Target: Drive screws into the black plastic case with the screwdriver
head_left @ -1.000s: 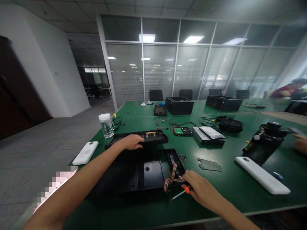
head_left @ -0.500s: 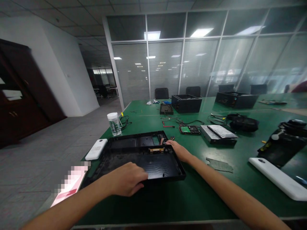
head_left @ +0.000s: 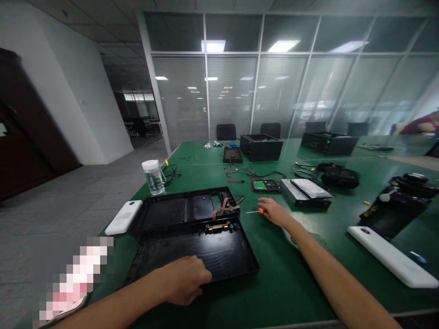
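My left hand (head_left: 187,279) is closed on the front edge of a shallow black casing panel (head_left: 226,256), its fingertips partly hidden. Near the panel's far edge is a small gold-coloured part (head_left: 218,228). Just behind lies a second black casing piece (head_left: 164,211), with striped ribbon cables (head_left: 222,208) at its right end. To the right of both, my right hand (head_left: 273,212) is closed round a screwdriver (head_left: 260,211) with an orange handle; its thin metal shaft points left, toward the cables.
A clear bottle (head_left: 153,178) and a white power bank-like block (head_left: 124,217) stand left. Behind my right hand are a green circuit board (head_left: 264,185) and a silver-black drive (head_left: 305,194). A black bottle (head_left: 394,205) and another white block (head_left: 387,256) lie right. Black cases (head_left: 262,148) sit farther back.
My left hand has brought the panel from behind the cabled casing piece to in front of it. That piece now lies farther away. My right hand has moved off it with the screwdriver.
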The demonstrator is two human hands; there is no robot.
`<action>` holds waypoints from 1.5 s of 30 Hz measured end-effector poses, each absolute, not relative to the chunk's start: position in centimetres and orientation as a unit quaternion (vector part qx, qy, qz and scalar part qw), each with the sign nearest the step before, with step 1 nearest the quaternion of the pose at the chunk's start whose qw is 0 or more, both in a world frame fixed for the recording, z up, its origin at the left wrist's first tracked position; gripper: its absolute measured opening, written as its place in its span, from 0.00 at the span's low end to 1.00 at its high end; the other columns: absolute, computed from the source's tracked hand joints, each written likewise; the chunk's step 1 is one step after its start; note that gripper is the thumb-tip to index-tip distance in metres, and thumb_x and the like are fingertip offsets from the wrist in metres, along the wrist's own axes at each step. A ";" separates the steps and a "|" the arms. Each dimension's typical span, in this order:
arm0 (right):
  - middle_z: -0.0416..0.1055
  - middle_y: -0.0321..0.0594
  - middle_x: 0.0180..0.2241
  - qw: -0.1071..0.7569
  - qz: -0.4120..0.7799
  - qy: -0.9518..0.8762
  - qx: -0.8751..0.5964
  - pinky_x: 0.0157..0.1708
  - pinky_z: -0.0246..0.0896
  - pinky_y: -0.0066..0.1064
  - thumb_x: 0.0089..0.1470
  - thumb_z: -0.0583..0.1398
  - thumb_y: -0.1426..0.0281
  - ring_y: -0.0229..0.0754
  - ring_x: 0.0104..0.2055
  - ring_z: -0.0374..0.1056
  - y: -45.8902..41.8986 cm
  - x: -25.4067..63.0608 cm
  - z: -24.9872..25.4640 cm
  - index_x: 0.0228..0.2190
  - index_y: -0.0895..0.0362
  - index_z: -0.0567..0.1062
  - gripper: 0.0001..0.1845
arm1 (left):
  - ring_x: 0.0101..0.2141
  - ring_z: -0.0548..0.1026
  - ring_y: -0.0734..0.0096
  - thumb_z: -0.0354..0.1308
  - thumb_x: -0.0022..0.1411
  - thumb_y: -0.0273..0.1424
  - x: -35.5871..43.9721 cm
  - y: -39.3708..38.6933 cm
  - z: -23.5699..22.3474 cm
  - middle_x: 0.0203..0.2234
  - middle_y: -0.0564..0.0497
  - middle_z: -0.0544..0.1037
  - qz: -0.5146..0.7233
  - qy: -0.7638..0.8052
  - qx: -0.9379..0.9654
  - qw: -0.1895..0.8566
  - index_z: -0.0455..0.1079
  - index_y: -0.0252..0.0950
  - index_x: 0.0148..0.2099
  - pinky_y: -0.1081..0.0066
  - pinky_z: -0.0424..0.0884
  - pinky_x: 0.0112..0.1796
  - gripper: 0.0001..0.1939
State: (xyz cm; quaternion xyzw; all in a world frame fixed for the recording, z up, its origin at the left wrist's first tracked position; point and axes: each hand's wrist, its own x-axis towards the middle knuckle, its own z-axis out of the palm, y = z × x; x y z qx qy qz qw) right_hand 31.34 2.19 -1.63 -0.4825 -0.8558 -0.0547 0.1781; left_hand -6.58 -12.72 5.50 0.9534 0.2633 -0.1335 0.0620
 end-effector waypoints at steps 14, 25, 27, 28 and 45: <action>0.68 0.44 0.43 0.287 0.057 -0.853 -0.432 0.48 0.58 0.39 0.51 0.54 0.75 0.42 0.46 0.63 1.7 27.8 -2.5 0.38 0.57 0.73 0.12 | 0.39 0.69 0.65 0.56 0.57 0.28 0.8 0.2 5.3 0.36 0.47 0.73 0.040 0.176 0.982 -0.047 0.70 0.37 0.41 0.69 0.64 0.41 0.08; 0.69 0.43 0.40 0.303 0.062 -0.848 -0.431 0.46 0.58 0.36 0.54 0.53 0.73 0.41 0.44 0.64 2.0 27.7 -2.2 0.35 0.56 0.73 0.10 | 0.39 0.67 0.67 0.44 0.64 0.24 0.8 2.3 1.0 0.37 0.45 0.71 0.137 0.134 0.975 -0.116 0.67 0.33 0.42 0.68 0.63 0.41 0.10; 0.69 0.43 0.40 0.311 0.064 -0.841 -0.437 0.45 0.58 0.35 0.55 0.52 0.70 0.41 0.43 0.65 1.9 27.8 -2.0 0.35 0.56 0.73 0.10 | 0.40 0.68 0.67 0.43 0.64 0.24 0.8 2.3 1.3 0.38 0.46 0.71 0.158 0.184 0.966 -0.087 0.66 0.32 0.42 0.69 0.63 0.42 0.11; 0.70 0.43 0.39 0.315 0.063 -0.835 -0.448 0.44 0.59 0.34 0.56 0.51 0.68 0.41 0.42 0.65 1.9 27.8 -1.9 0.35 0.56 0.72 0.11 | 0.40 0.68 0.68 0.43 0.64 0.24 0.8 2.3 1.4 0.37 0.46 0.72 0.163 0.205 0.962 -0.073 0.66 0.32 0.42 0.69 0.63 0.42 0.11; 0.71 0.40 0.31 0.333 0.026 -0.770 -0.543 0.35 0.55 0.28 0.58 0.47 0.58 0.41 0.34 0.65 1.5 27.7 -1.3 0.30 0.55 0.70 0.18 | 0.37 0.72 0.72 0.52 0.61 0.26 1.1 2.5 0.0 0.33 0.51 0.77 0.235 0.215 0.944 0.087 0.73 0.34 0.32 0.72 0.64 0.42 0.09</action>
